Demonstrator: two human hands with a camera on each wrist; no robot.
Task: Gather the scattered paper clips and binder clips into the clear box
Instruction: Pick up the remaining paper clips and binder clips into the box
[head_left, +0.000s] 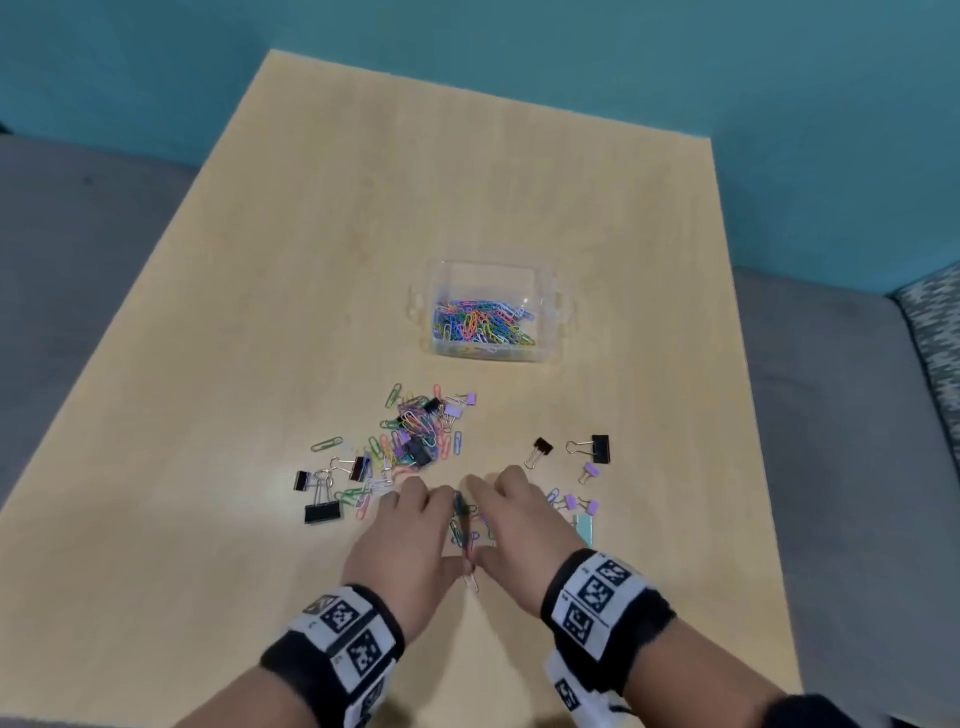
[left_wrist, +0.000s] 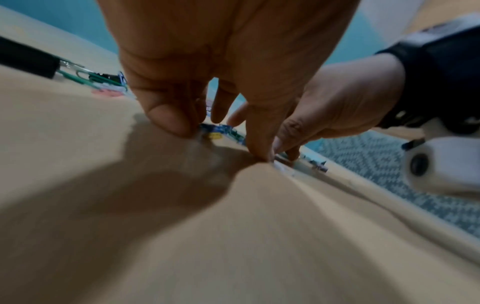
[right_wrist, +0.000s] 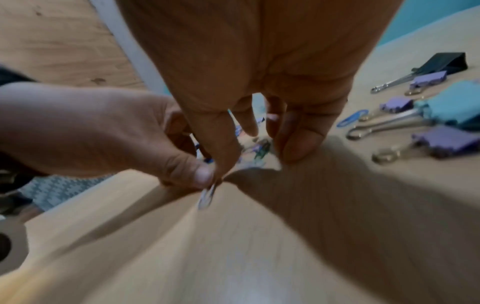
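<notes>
Hands: your left hand (head_left: 402, 540) and right hand (head_left: 511, 530), fingers relaxed, cup loose coloured wire paper clips (head_left: 462, 525) on the pale wooden bench (head_left: 519, 182).
Box: the clear plastic box (head_left: 556, 312), part-filled with clips, stands beyond the scattered pile.

Matt wood-grain table (head_left: 467, 197), clear plastic box (head_left: 545, 358)

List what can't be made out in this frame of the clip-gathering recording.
- Clips between the left hand and right hand: head view, mostly covered by the hands; count unknown.
- Same clips: both wrist views, blurred and small behind the fingers.
- Teal binder clip: head view, partly hidden by the right wrist.
- Clear box: whether it holds binder clips, too small.
</notes>
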